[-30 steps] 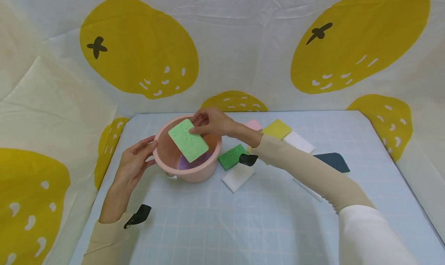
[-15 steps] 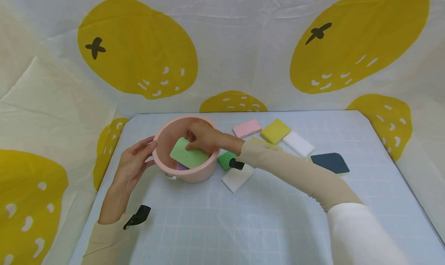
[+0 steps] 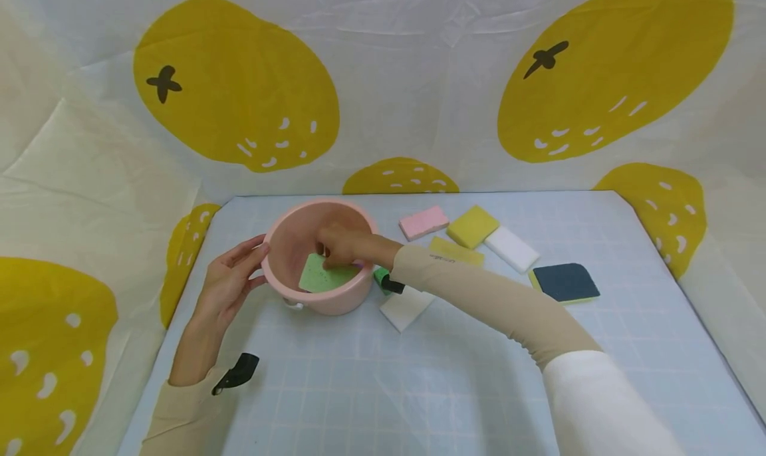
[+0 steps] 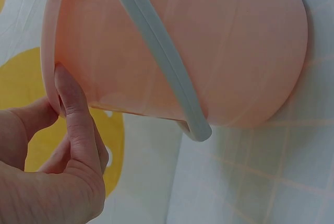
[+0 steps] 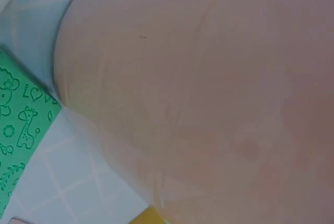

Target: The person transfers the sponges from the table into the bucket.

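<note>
A pink bucket [image 3: 335, 306] stands upright at the left back of the table. My left hand [image 3: 230, 276] pinches its rim on the left side; in the left wrist view the thumb and a finger [image 4: 73, 114] take the rim between them, near the grey handle [image 4: 162, 51]. Inside the bucket my right hand [image 3: 342, 244] grips a light green sponge [image 3: 323, 276] by its upper edge, low in the bucket. The right fingertips are partly hidden behind the sponge. In the right wrist view, the bucket's outer wall [image 5: 182, 93] fills most of the picture.
Right of the bucket lie a green patterned sponge [image 5: 23, 125], a white pad [image 3: 407, 308], a pink sponge [image 3: 423, 223], two yellow sponges, one thicker [image 3: 473, 227], one flatter [image 3: 457, 250], a white block [image 3: 511, 248] and a dark-topped sponge [image 3: 565, 282]. A fruit-print curtain [image 3: 419, 97] hangs behind.
My right hand has carried the light green sponge from above the bucket's opening down into it. The left hand has stayed on the rim.
</note>
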Available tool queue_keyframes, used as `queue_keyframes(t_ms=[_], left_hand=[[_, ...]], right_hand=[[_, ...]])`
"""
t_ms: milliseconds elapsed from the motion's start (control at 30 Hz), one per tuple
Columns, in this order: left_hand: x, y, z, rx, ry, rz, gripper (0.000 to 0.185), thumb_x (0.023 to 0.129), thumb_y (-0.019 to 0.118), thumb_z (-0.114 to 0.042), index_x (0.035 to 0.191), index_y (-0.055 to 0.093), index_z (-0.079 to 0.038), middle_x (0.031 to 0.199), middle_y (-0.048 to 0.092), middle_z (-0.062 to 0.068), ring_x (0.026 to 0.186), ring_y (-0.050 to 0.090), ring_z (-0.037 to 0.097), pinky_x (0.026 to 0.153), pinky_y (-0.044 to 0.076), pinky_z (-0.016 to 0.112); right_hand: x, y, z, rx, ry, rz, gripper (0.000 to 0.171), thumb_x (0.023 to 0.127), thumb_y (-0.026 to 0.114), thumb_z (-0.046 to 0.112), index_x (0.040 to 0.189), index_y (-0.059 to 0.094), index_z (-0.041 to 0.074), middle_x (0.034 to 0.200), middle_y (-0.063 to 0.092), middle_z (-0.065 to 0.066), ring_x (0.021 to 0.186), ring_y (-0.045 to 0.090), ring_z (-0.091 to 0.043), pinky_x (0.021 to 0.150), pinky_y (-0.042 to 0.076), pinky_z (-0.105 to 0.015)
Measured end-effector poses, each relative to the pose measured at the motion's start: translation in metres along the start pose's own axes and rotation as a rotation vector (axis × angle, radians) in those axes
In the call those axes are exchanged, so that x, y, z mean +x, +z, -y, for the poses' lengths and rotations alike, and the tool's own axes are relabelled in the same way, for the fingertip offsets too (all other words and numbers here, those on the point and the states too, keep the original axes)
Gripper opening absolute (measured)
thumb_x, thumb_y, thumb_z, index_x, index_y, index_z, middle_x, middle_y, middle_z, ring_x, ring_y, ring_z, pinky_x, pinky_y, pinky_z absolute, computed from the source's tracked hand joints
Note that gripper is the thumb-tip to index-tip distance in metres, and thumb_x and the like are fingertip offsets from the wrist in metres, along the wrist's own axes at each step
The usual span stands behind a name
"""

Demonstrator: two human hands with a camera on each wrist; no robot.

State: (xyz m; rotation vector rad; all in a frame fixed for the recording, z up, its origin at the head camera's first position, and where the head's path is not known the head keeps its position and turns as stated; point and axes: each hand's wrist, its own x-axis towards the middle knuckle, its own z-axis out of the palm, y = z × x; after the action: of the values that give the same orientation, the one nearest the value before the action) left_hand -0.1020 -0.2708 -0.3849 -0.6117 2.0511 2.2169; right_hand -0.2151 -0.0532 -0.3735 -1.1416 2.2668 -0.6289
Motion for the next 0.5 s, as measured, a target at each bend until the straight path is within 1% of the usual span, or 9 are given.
queue_keyframes(t_ms=[133,233,367,433,500], left_hand=[[0.0,0.0,0.0,0.005,-0.009,-0.001,0.071,0.087,0.081,-0.041,0.148,0.057,-0.014,0.123,0.067,-0.006,0.1,0.065,0.01,0.082,0.059,0.023],[0.0,0.0,0.0,0.003,-0.003,0.003,0.071,0.087,0.081,-0.041,0.147,0.057,-0.014,0.122,0.067,-0.006,0.1,0.065,0.01,0.082,0.059,0.023],[0.0,-0.001,0.001,-0.006,0.003,0.008,0.071,0.087,0.081,-0.041,0.147,0.057,-0.013,0.121,0.068,-0.006,0.1,0.066,0.01,0.083,0.059,0.024],[0.0,-0.001,0.001,-0.008,0.002,0.009,0.07,0.087,0.081,-0.041,0.147,0.057,-0.013,0.121,0.068,-0.007,0.101,0.066,0.01,0.083,0.059,0.024],[0.0,-0.002,0.002,-0.006,0.001,0.008,0.071,0.087,0.081,-0.041,0.147,0.057,-0.014,0.121,0.068,-0.007,0.101,0.066,0.01,0.083,0.059,0.024]], right_hand=[[-0.002,-0.001,0.0,0.022,0.026,0.04,0.022,0.097,0.07,0.005,0.118,0.067,-0.004,0.107,0.067,-0.011,0.092,0.058,-0.019,0.076,0.051,-0.021],[-0.005,-0.005,0.001,0.022,0.016,0.049,0.025,0.1,0.067,0.008,0.122,0.066,-0.005,0.11,0.067,-0.012,0.093,0.059,-0.02,0.078,0.052,-0.021],[-0.009,-0.01,0.0,0.027,-0.032,0.025,0.027,0.101,0.065,0.008,0.122,0.065,-0.007,0.111,0.068,-0.013,0.095,0.059,-0.021,0.083,0.052,-0.023],[-0.011,-0.013,-0.001,0.029,-0.069,0.009,0.023,0.101,0.065,0.009,0.119,0.066,-0.006,0.107,0.067,-0.012,0.095,0.059,-0.02,0.084,0.051,-0.023],[-0.011,-0.016,-0.002,0.04,-0.124,-0.023,0.019,0.101,0.065,0.007,0.115,0.067,-0.006,0.103,0.066,-0.011,0.095,0.058,-0.019,0.084,0.051,-0.022]])
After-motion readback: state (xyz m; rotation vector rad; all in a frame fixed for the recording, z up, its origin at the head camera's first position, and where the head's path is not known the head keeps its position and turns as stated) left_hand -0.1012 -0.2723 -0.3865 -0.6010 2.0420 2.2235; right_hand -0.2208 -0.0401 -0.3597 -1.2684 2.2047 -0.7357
